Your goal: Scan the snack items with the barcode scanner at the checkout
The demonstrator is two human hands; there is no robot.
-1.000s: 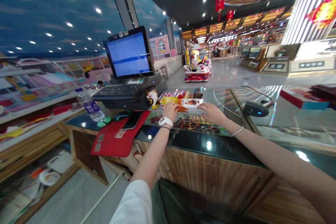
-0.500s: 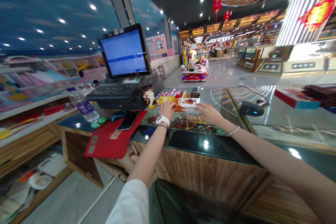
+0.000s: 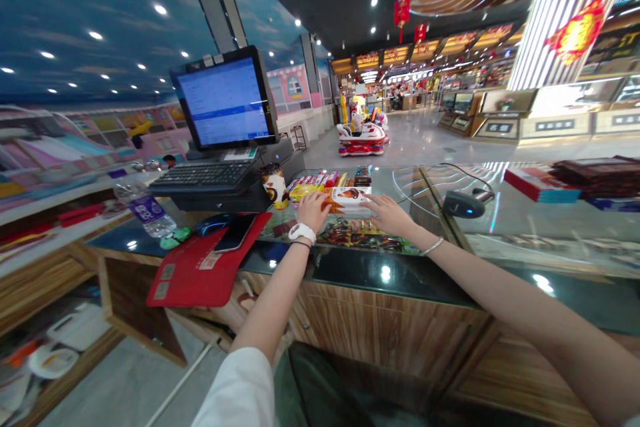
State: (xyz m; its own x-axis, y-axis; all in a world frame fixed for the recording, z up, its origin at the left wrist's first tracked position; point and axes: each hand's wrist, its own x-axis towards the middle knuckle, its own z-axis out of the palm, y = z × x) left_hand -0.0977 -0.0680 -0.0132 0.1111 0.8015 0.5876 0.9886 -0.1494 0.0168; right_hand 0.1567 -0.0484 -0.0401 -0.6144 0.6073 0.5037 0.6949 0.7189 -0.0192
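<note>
A white and orange snack box with a picture on its front lies on the glass counter top. At its left end is my left hand, its fingers curled against the orange part. My right hand reaches the right end with fingers stretched and apart, the fingertips at the box's edge. Behind the box sit several small, brightly coloured snack packs. A dark cup with a yellow base stands left of my left hand. More wrapped snacks show under the glass, partly hidden by my hands.
To the left stand a monitor, a keyboard, a water bottle and a phone on a red mat. A black scanner lies right, near stacked boxes. A cabinet door hangs open below.
The view has swung slightly right, so things appear shifted left. Both hands stay at the ends of the snack box, and the box keeps its place on the counter.
</note>
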